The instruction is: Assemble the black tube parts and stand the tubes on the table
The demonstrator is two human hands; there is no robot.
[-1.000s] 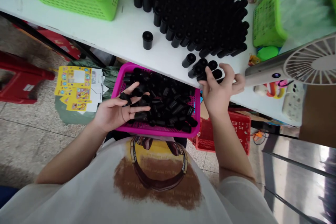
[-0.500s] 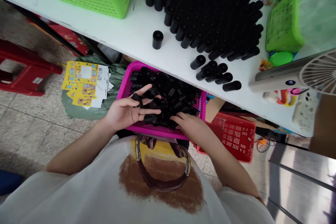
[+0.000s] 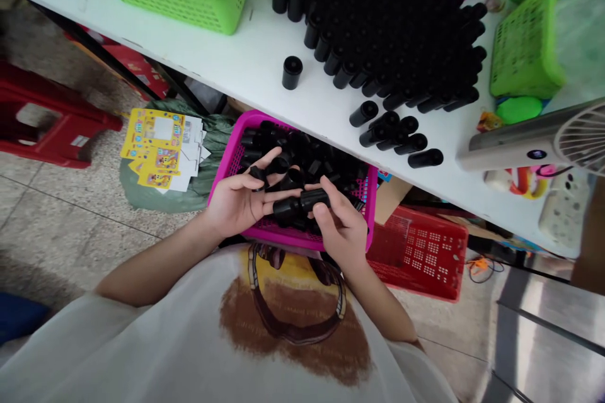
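Palm up, my left hand (image 3: 236,204) has its fingers spread, with a small black plastic part (image 3: 258,176) held by the thumb and more black pieces among the fingers. Between the thumb and fingers of my right hand (image 3: 348,227) is a short black plastic tube (image 3: 314,199). Its left end meets or nearly meets another black cylinder (image 3: 286,208) by the left fingers; whether they are joined I cannot tell. Both hands are over a magenta basket (image 3: 222,171) heaped with loose black parts (image 3: 314,151).
On the white table (image 3: 189,56) stand many upright black tubes (image 3: 378,25) and one lone black tube (image 3: 292,72). Green baskets (image 3: 222,9) flank them. A handheld fan (image 3: 515,145) lies at right. Below are a red crate (image 3: 425,258), a red stool (image 3: 47,119) and yellow cards (image 3: 161,145).
My right hand has come up out of the basket's parts with a black tube and turned toward my left hand. The left hand keeps its pieces. The whole view has shifted slightly.
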